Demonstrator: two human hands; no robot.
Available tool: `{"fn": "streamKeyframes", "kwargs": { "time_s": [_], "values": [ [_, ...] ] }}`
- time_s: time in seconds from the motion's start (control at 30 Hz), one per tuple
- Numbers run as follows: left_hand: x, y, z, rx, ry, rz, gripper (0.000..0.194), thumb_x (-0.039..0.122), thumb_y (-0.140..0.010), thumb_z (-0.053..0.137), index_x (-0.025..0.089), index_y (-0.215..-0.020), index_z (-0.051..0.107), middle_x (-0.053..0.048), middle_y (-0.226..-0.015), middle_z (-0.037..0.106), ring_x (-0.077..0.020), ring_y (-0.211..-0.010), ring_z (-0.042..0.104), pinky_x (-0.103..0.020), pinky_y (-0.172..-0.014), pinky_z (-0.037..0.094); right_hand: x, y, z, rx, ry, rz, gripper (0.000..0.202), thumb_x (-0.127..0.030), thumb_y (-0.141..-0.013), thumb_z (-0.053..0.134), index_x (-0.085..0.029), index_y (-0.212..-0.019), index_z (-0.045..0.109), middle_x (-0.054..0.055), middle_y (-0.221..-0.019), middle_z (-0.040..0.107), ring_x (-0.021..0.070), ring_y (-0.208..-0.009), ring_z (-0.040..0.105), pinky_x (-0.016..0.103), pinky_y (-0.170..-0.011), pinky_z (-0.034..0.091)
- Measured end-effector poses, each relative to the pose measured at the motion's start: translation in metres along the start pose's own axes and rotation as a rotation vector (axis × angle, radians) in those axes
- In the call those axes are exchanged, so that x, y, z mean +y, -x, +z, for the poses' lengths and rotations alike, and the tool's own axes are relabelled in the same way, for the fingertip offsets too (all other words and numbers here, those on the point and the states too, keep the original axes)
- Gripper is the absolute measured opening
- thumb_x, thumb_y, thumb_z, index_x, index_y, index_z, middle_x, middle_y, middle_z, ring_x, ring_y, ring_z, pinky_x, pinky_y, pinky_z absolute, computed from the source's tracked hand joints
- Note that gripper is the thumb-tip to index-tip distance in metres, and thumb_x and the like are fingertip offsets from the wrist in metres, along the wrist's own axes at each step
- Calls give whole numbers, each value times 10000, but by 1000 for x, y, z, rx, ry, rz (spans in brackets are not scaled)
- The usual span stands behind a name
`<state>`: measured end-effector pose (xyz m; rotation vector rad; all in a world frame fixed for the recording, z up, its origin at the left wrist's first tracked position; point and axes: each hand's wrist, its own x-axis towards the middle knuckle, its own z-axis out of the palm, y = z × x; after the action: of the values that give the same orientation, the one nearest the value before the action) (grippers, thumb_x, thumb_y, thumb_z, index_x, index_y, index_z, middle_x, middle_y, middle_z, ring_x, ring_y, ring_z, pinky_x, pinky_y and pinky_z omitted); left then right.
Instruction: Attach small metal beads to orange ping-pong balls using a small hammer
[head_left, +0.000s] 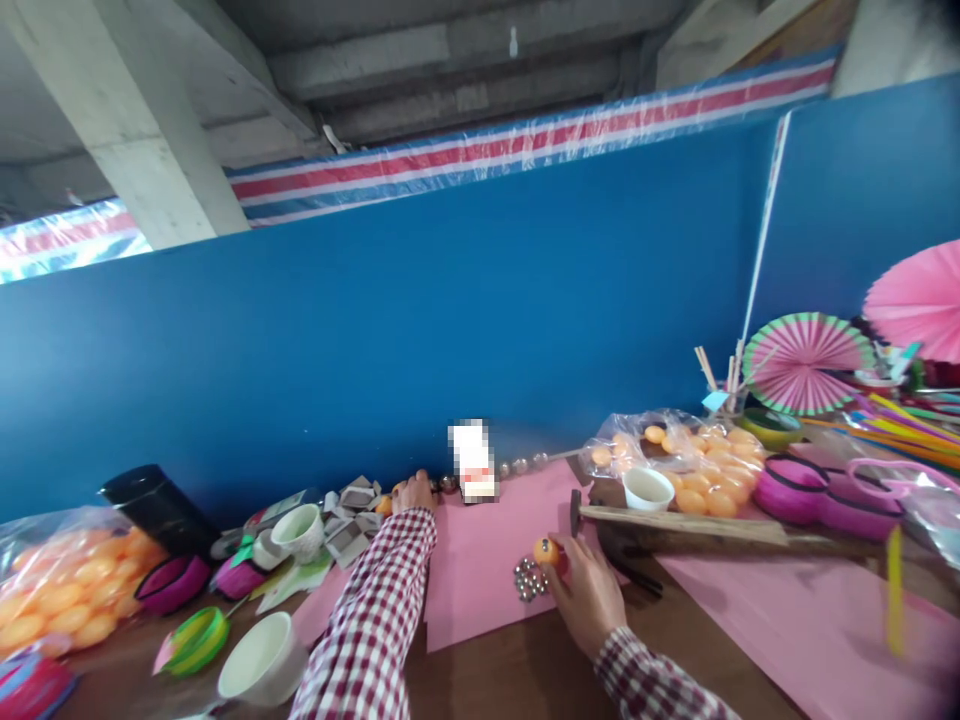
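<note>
Orange round ball (547, 554), looks plastic, pinched in the right hand (589, 592), over the pink paper sheet (472, 600), just beside the cluster of small shiny metal balls (531, 581). Should be light, thin-shelled, apt to roll; take it gently around its middle. Left hand (414, 493) near the foot of the blue panel wall (450, 330); can't tell from here if it's clamped on anything.

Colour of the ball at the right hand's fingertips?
Orange: the ball by the right hand, best in head view.
</note>
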<state>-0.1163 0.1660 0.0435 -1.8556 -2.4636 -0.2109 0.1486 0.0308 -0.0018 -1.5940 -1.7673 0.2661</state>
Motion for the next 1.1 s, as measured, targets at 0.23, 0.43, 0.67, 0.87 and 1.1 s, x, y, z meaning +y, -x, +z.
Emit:
{"fn": "streamKeyframes", "kwargs": {
  "time_s": [0.23,0.43,0.67,0.87,1.1],
  "values": [
    [-2,-1,5,36,12,8,426,303,-719,497,160,-1115,430,-128,-1039,569,-261,-1055,446,-342,-810,344,-2,-2,-4,-3,3,-11,308,-277,-725,449,-213,-1017,523,54,-953,587,182,-852,528,285,-751,383],
    [-7,3,4,77,22,34,377,279,-766,424,213,-1136,454,-65,-1121,543,-227,-1071,419,-327,-860,309,-3,-3,-5,-21,7,-1,320,-294,-721,452,-212,-1023,518,56,-959,588,187,-836,533,293,-740,390],
    [-7,7,0,98,-4,31,372,268,-727,476,197,-1092,500,-84,-1088,558,-245,-1071,408,-354,-884,287,-2,-3,-5,-17,-5,-7,313,-285,-717,457,-204,-1011,525,64,-947,590,193,-836,532,301,-745,389],
    [-2,5,4,110,-24,42,373,296,-707,507,211,-1070,510,-84,-1076,564,-234,-1071,420,-355,-911,254,-1,-2,-4,-9,-6,-13,312,-281,-723,456,-213,-1021,514,57,-965,582,190,-839,527,294,-744,386],
    [-1,6,2,87,-31,44,410,359,-697,507,199,-1074,491,-100,-1019,589,-247,-1031,454,-374,-885,270,-1,-1,-2,-6,14,-2,310,-286,-726,458,-229,-1027,513,48,-978,581,190,-862,523,292,-757,376]
  ]
}}
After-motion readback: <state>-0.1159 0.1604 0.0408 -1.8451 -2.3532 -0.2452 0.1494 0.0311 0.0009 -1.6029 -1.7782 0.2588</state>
